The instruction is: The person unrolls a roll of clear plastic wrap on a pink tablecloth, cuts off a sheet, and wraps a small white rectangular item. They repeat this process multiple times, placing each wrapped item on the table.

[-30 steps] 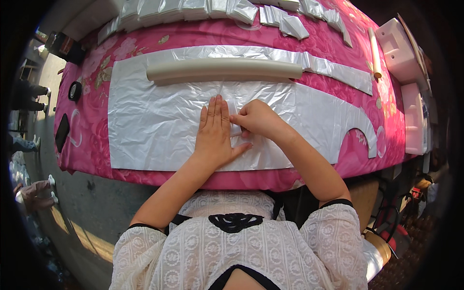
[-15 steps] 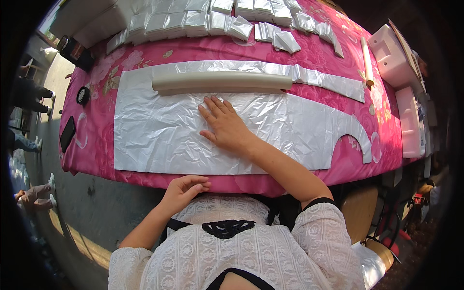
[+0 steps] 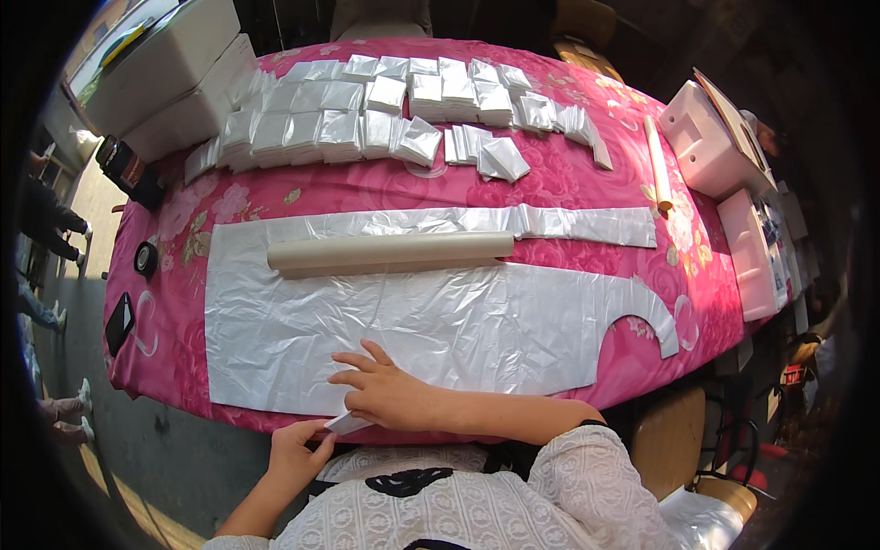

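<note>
A white plastic apron (image 3: 440, 339) lies spread on the table, its straps toward the right. A long beige tube (image 3: 394, 255) rests across its far part. At the near edge, my left hand (image 3: 295, 456) pinches a small lifted white fold (image 3: 348, 423) between thumb and fingers. My right hand (image 3: 390, 394) sits just above and right of it, thumb side against the same fold, the other fingers spread over the apron. Its thumb tip is hidden.
A pink flowered cloth (image 3: 367, 197) covers the table. Stacks of folded white plastic packets (image 3: 302, 128) stand along the back. A phone (image 3: 119, 323), tape roll (image 3: 145, 258) and dark jar (image 3: 128, 172) are at left; foam boxes (image 3: 710, 137) and a thin roll (image 3: 657, 165) at right.
My right hand has come off the apron's middle to its near edge. My left hand has closed on a fold there. The view has tilted, showing more of the table's back.
</note>
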`<act>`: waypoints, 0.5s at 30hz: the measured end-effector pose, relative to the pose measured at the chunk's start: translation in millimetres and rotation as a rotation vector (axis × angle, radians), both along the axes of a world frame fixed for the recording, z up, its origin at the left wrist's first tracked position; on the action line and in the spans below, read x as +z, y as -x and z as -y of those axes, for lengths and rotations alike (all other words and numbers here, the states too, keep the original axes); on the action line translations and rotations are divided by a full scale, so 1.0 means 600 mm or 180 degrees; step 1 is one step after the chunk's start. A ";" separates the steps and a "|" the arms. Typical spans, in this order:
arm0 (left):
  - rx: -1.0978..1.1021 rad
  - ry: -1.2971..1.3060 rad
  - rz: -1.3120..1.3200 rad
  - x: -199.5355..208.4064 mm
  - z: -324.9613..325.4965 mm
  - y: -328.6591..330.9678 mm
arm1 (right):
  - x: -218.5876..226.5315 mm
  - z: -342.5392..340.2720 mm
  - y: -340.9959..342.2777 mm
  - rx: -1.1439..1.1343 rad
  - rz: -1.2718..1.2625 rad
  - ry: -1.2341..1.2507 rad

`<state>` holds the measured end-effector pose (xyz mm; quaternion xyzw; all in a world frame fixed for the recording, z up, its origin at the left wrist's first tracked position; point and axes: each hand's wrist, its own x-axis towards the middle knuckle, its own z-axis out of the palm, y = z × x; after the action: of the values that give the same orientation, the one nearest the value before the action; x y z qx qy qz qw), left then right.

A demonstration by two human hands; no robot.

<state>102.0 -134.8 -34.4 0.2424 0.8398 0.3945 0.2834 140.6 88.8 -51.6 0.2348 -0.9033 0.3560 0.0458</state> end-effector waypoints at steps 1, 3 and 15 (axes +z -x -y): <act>-0.0011 -0.0345 -0.0365 0.001 -0.012 0.008 | 0.014 -0.044 0.007 -0.0253 -0.0139 0.0267; -0.0174 -0.0386 -0.0573 0.022 -0.037 0.028 | 0.037 -0.163 0.041 -0.1321 -0.0345 0.0505; -0.0580 -0.0607 -0.0677 0.001 -0.086 0.045 | -0.042 -0.552 0.173 -0.5410 -0.0539 -0.1864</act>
<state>75.2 -83.3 -34.1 0.3838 0.7984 0.4172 0.2032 36.8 420.2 -77.0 -0.4842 -0.8203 -0.0606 0.2982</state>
